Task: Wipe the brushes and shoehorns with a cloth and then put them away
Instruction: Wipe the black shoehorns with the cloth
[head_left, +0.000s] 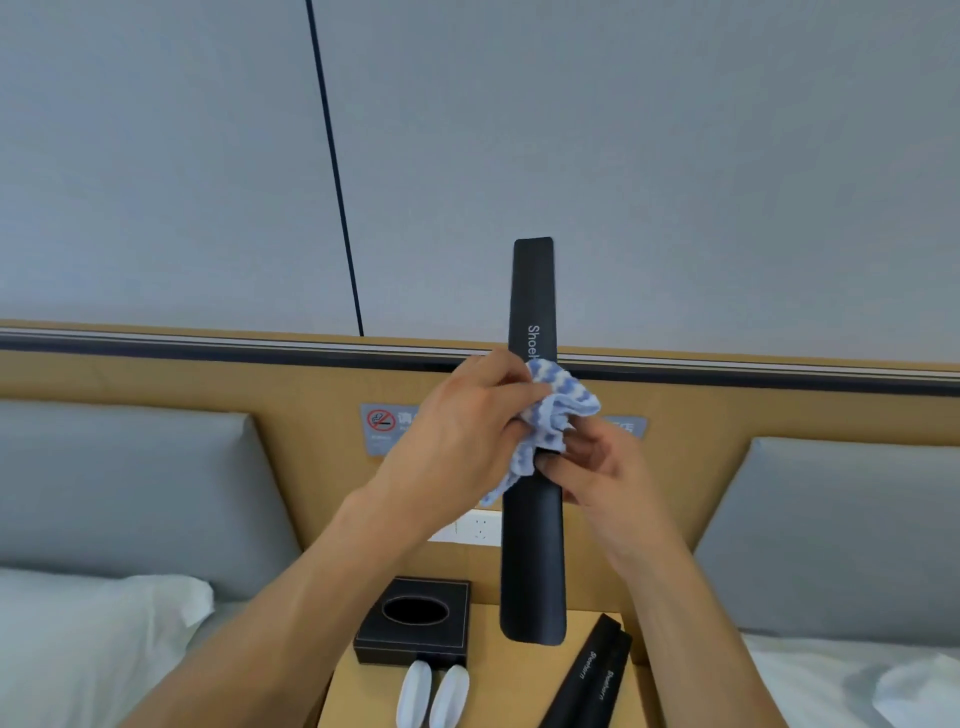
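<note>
tissue box (413, 626), two brushes (434, 693), spare shoehorns (592, 675)

Black shoehorn (533, 551) upright between both hands. Blue-white cloth (551, 415) bunched around its middle. Two more shoehorns (589, 675) and two white brushes (432, 696) lie below hands.

**Black, blue and tan**

The long matte black plastic shoehorn (533, 561) carries white lettering. The crumpled blue-and-white wavy-striped cloth (556, 410) wraps it. A square black leather tissue box (415, 623) sits on the tan wooden counter (514, 691), beside two white oval brushes (434, 693).
</note>
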